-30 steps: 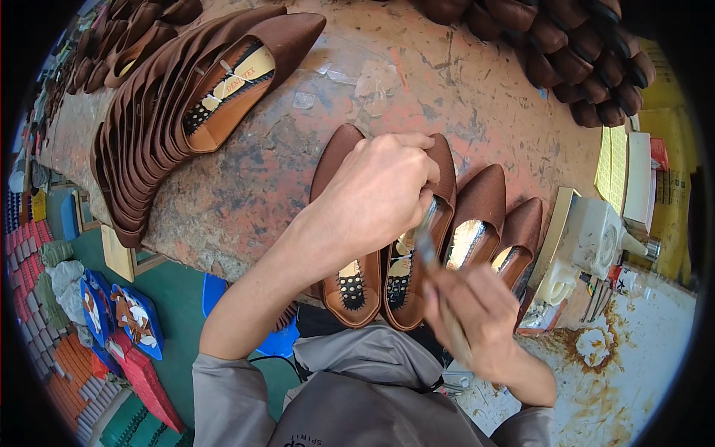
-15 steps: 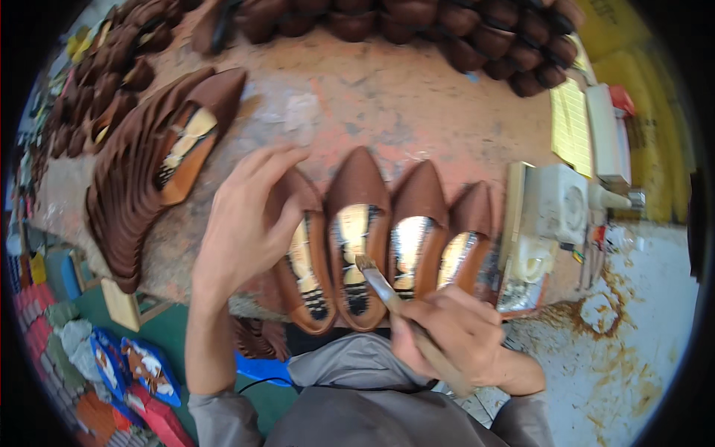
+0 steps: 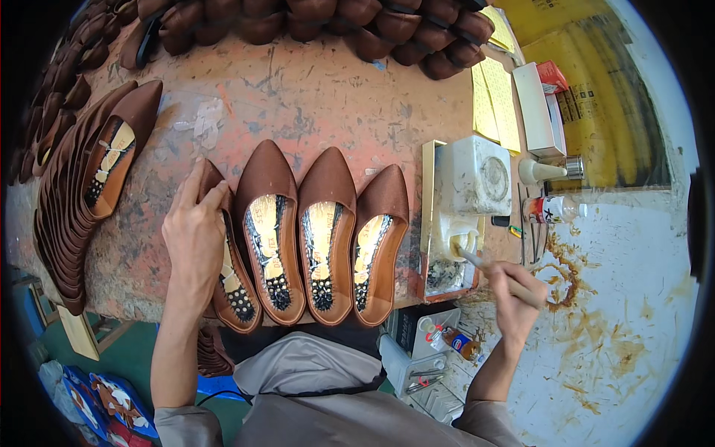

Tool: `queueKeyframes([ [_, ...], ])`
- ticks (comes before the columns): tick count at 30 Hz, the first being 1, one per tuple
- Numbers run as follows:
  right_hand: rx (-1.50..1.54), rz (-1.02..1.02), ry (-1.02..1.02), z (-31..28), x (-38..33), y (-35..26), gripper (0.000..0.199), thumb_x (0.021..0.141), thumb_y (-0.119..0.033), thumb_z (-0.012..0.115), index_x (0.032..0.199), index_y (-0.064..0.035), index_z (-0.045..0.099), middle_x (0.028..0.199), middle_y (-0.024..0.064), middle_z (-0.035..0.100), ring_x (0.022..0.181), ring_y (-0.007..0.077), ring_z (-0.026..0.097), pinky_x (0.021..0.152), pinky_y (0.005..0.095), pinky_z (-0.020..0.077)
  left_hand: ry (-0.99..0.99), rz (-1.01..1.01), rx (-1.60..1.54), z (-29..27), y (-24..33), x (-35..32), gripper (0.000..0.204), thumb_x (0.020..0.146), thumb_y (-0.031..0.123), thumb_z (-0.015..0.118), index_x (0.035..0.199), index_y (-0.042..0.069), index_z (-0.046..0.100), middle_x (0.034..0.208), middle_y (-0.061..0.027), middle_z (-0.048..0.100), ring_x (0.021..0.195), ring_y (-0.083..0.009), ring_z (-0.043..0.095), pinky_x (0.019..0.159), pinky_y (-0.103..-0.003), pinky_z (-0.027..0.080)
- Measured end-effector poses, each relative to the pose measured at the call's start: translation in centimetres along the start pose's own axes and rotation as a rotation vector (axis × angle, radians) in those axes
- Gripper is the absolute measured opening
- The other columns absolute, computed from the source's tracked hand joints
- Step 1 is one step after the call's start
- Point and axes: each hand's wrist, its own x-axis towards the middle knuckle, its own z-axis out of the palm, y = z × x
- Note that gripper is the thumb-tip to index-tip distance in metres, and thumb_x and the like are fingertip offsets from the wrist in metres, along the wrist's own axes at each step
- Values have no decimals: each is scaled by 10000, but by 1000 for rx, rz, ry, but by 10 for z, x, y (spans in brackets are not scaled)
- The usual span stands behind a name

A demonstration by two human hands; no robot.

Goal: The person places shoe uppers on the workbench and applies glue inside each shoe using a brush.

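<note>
Four brown pointed slip-on shoes stand side by side at the near edge of the workbench, toes pointing away. My left hand [image 3: 192, 242] grips the leftmost shoe [image 3: 240, 302], its fingers on either side of the toe. The other shoes are a second [image 3: 268, 171], a third [image 3: 328, 175] and the rightmost shoe [image 3: 386, 194]; pale, shiny patches and black streaks show on their insoles. My right hand [image 3: 514, 298] is closed around the handle of a brush [image 3: 484, 267]. The brush's tip is in the whitish glue of a small container [image 3: 454, 227] right of the row.
A stack of nested brown shoes [image 3: 63, 223] lies at the left. Many more brown shoes [image 3: 313, 11] line the far edge. Beyond the glue stand a square white container [image 3: 477, 179], yellow sheets [image 3: 495, 104], a white box [image 3: 538, 108] and a plastic bottle [image 3: 555, 209].
My right hand has carried the brush from the second shoe's insole rightward to the glue container. My left hand has closed on the leftmost shoe. The view has shifted to the right.
</note>
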Motion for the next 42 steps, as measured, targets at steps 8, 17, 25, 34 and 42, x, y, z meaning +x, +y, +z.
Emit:
queueKeyframes([
  [8,-254,-166,110,-9,-11,-21,75,841,2,845,907,-8,810,708,81,703,599,151,658,577,309,505,26,-84,-316,-23,-10,-16,543,897,-90,642,1424,28,694,1581,-190,599,1330,-411,672,1086,-456,571],
  [17,-306,-106,81,-3,-10,-31,72,869,-43,839,921,1,816,710,105,729,601,153,660,599,311,512,-15,-362,-552,-53,-25,-38,444,921,-47,760,1357,32,723,1448,-123,667,1205,-244,728,824,-312,694],
  [25,304,-134,-46,-15,-2,-96,205,985,-149,723,938,48,751,816,139,746,662,162,673,594,292,511,70,-271,-556,-40,-35,-32,272,867,71,846,1133,43,793,1119,-133,735,995,-346,750,835,-436,616],
  [34,335,-633,-811,162,7,-229,180,831,11,842,1006,28,805,776,130,741,671,259,696,623,363,518,69,-274,-627,-35,-46,-35,202,900,26,833,1100,-7,826,1131,-121,772,924,-233,802,704,-319,702],
  [42,276,-720,-1248,174,16,-234,168,797,-73,852,952,-23,813,788,90,716,706,272,683,628,406,523,90,-256,-668,-33,-49,-35,187,876,54,850,1055,5,831,1087,-131,765,862,-295,789,726,-376,664],
])
